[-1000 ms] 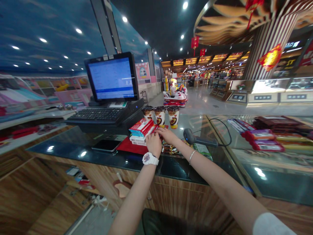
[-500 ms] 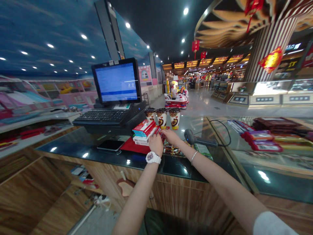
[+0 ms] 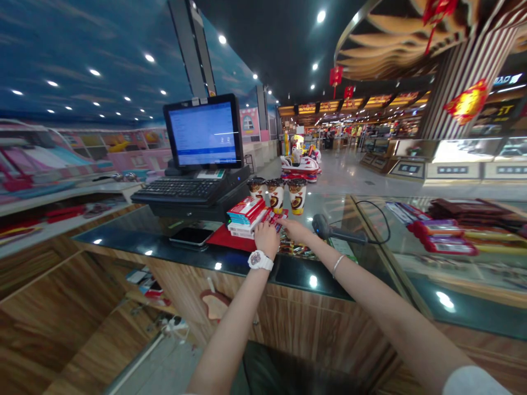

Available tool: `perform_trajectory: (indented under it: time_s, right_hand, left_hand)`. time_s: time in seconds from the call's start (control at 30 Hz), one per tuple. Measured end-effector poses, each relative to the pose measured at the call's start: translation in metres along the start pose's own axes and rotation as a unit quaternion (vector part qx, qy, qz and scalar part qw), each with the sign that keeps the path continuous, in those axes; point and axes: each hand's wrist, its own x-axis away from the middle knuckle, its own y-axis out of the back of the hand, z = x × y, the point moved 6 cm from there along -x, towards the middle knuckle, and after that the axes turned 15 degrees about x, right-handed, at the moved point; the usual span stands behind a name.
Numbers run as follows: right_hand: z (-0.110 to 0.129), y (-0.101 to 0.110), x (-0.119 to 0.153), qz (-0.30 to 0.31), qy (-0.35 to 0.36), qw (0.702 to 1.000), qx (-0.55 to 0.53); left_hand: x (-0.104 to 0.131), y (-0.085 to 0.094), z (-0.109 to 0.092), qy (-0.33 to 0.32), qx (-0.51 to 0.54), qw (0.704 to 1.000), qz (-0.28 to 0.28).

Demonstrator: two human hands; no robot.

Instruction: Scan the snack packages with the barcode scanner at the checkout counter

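Observation:
Several red packets (image 3: 276, 216) lie on the counter beside a stack of boxes (image 3: 247, 216), which has red-and-blue ones on top and white ones below. My left hand (image 3: 267, 239), wearing a white watch, is closed at the near edge of the packets, next to the white boxes. From the right, my right hand (image 3: 298, 231) grips the end of a red packet with thumb and fingers together; the fingertips are small and partly hidden. Under the stack is a flat red sheet (image 3: 224, 239). Three patterned cups with dark lids (image 3: 297, 196) stand just behind the packets.
A monitor (image 3: 205, 133) and keyboard (image 3: 177, 188) stand at the left, with a phone (image 3: 191, 236) before them. To the right lies a handheld scanner (image 3: 338, 231) with a looping cable. Small wrapped items (image 3: 297, 249) are near my right wrist; bagged snacks (image 3: 448, 236) lie further right.
The whole view has shifted slightly, moving the counter things a little right and up in the picture. My right hand has drawn slightly away from my left; both stay at the red packets.

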Motion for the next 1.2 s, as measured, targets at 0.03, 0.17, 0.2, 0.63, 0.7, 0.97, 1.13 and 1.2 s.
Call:
perform_trajectory:
  time_s: [0.03, 0.17, 0.2, 0.63, 0.7, 0.97, 1.13, 1.2]
  right_hand:
    - [0.000, 0.001, 0.000, -0.002, 0.005, 1.000, 0.011]
    - [0.002, 0.010, 0.000, -0.022, 0.020, 0.997, 0.070]
    - [0.002, 0.013, 0.001, -0.029, 0.018, 0.996, 0.086]
    - [-0.005, 0.078, 0.043, -0.220, 0.042, 0.943, 0.246]
    - [-0.009, 0.091, 0.055, -0.240, 0.039, 0.934, 0.263]
    - [-0.036, 0.124, 0.099, -0.267, 0.000, 0.913, 0.308]
    - [-0.063, 0.139, 0.123, -0.267, -0.044, 0.905, 0.327]
    - [-0.074, 0.143, 0.131, -0.262, -0.063, 0.908, 0.322]
  left_hand:
    - [0.000, 0.000, -0.001, -0.002, 0.004, 1.000, 0.000]
    - [0.001, 0.001, -0.003, -0.011, 0.005, 1.000, 0.001]
    - [0.001, 0.001, -0.003, -0.014, 0.006, 1.000, 0.000]
    - [-0.004, 0.022, -0.017, -0.154, 0.118, 0.975, -0.112]
    - [-0.006, 0.025, -0.025, -0.184, 0.127, 0.967, -0.126]
    - [-0.014, 0.023, -0.077, -0.277, 0.113, 0.945, -0.136]
    - [-0.022, 0.014, -0.120, -0.339, 0.101, 0.927, -0.130]
    - [-0.027, 0.009, -0.137, -0.349, 0.097, 0.924, -0.121]
